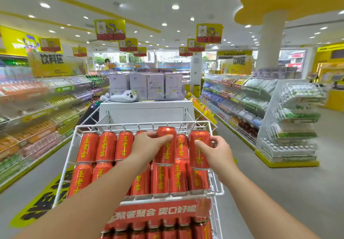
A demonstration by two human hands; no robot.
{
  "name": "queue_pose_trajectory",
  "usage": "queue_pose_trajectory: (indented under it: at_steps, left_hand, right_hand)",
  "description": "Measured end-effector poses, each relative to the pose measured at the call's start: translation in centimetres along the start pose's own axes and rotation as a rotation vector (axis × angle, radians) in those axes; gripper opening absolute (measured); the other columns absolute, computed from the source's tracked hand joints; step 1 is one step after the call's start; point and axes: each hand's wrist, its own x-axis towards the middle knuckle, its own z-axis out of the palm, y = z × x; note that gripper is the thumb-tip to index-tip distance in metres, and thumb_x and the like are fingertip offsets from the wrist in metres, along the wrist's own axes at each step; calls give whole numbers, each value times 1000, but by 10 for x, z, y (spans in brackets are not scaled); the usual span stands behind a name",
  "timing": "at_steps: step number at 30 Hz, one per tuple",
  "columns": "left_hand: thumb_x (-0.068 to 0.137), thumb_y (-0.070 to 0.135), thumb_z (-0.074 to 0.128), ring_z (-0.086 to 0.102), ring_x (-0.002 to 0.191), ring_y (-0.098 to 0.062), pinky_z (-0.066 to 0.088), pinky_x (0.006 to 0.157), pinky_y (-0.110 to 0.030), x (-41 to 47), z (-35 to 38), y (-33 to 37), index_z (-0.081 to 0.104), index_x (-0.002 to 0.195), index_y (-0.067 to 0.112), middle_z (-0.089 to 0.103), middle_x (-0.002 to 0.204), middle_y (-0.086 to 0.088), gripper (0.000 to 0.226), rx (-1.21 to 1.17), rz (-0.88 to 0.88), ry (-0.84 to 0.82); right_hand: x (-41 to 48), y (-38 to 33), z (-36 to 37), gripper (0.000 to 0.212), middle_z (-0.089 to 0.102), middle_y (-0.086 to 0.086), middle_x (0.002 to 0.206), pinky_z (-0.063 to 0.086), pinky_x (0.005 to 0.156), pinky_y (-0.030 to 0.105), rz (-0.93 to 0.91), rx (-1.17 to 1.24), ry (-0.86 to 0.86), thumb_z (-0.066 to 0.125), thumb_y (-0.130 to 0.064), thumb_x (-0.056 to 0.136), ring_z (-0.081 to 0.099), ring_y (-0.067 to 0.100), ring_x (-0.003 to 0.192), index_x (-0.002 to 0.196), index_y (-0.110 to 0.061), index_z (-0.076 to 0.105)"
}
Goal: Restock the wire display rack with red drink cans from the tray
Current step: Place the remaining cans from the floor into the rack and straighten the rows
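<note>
Over the wire display rack (214, 127), each hand's grip pinches one red can: left hand (149, 145) on the raised can (165, 153), right hand (217, 150) on the end can (198, 155), long axes lying up the slope, back row just beneath

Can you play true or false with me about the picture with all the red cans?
1. Each hand holds a red can. True: the left hand grips one can, the right hand another.
2. The cans are blue. False: they are red.
3. The rack is white wire. True.
4. The top shelf is bare. False: cans fill it.
5. The writing on the cans is yellow. True.
</note>
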Motion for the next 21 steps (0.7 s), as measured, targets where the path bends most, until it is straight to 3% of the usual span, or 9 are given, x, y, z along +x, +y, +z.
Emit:
queue_pose_trajectory:
  at_steps: [2, 4, 6, 9, 12, 16, 21]
  left_hand:
    - [70, 29, 90, 74, 72, -6, 49, 53, -14, 14, 10, -4, 78, 80, 18, 77, 71, 9, 20, 33, 7, 65]
    - [64, 38, 92, 75, 81, -10, 55, 69, -24, 28, 17, -7, 80, 82, 18, 78, 76, 8, 30, 71, 11, 113]
    - [59, 42, 93, 75, 83, -11, 59, 81, -32, 39, 25, -10, 80, 88, 16, 79, 81, 5, 41, 98, 2, 129]
    - [61, 27, 96, 73, 79, -9, 59, 73, -26, 46, 35, -13, 69, 103, 12, 76, 89, 1, 52, 87, -12, 170]
    - [56, 31, 97, 74, 85, -11, 61, 81, -33, 54, 40, -19, 70, 101, 18, 77, 96, -2, 54, 114, -26, 190]
    - [62, 34, 95, 68, 78, 0, 54, 71, -21, 57, 44, -19, 72, 88, 22, 72, 81, 13, 37, 227, -5, 221]
    - [68, 44, 89, 67, 80, -2, 46, 75, -21, 61, 49, -16, 74, 88, 19, 72, 86, 12, 36, 447, 33, 186]
  right_hand:
    - [22, 3, 1, 39, 68, -2, 96, 60, 76, 42, -8, -3, -27, 81, -41, 77, 68, 16, 85, 105, -24, 60]
    - [42, 7, 3, 40, 69, -4, 93, 59, 70, 35, -21, 17, -49, 80, -38, 80, 68, 13, 82, 110, -19, 63]
    - [57, 13, 6, 34, 64, -10, 88, 48, 60, 22, -28, 31, -75, 79, -34, 84, 62, 4, 76, 109, -18, 60]
    - [77, 26, 13, 27, 59, -14, 88, 40, 58, 16, -17, 44, -124, 77, -31, 86, 54, -3, 73, 103, -23, 57]
    - [90, 32, 24, 24, 61, -12, 87, 43, 62, 19, -10, 71, -132, 79, -29, 85, 55, -2, 73, 84, -30, 54]
    - [100, 43, 35, 26, 64, -15, 89, 45, 66, 24, -9, 31, -150, 79, -36, 83, 60, -1, 79, 99, -26, 61]
    - [111, 56, 43, 20, 67, -14, 89, 45, 67, 24, 4, -39, -151, 78, -36, 84, 59, -3, 76, 91, -29, 60]
